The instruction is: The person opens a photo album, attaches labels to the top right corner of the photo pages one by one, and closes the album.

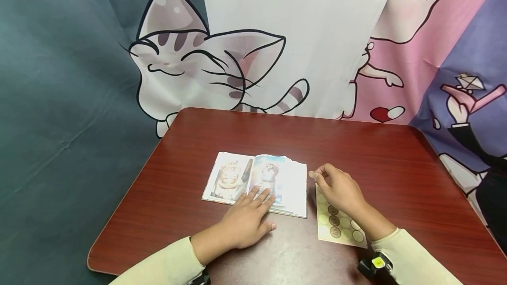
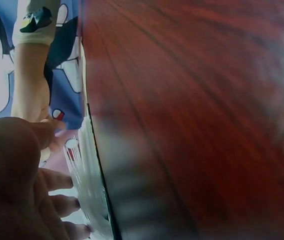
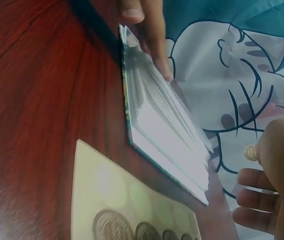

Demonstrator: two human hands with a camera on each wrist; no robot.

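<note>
Near the right edge of a hardback book of white pages with printed kitten pictures [image 1: 295,190], the person's right hand [image 1: 342,190] pinches a small, round, gold-coloured disc with coin-like markings [image 3: 251,152] between thumb and forefinger. The disc is held up just beyond the top of a pale yellow rectangular sheet [image 1: 350,243], which bears a row of dark, round coin designs [image 1: 334,221] and paler circles. The left hand [image 1: 247,221] rests on the lower part of the book, its fingers straight and spread across the page. Book and sheet lie beside each other on the glossy red-brown wood-grain counter [image 1: 170,197].

The disc looks thin and almost weightless, probably a sticker; if so, its back would be tacky and it could cling to a fingertip or crease when squeezed. A light pinch at the rim, as here, seems the best hold, leaving most of the face uncovered. The sheet appears thin and flexible, likely to slide on the polished wood unless pressed at a corner. The book's covers look stiff, but its loose, fanned leaves may lift or spring back, so flat pressure near the lower edge suits it.
</note>
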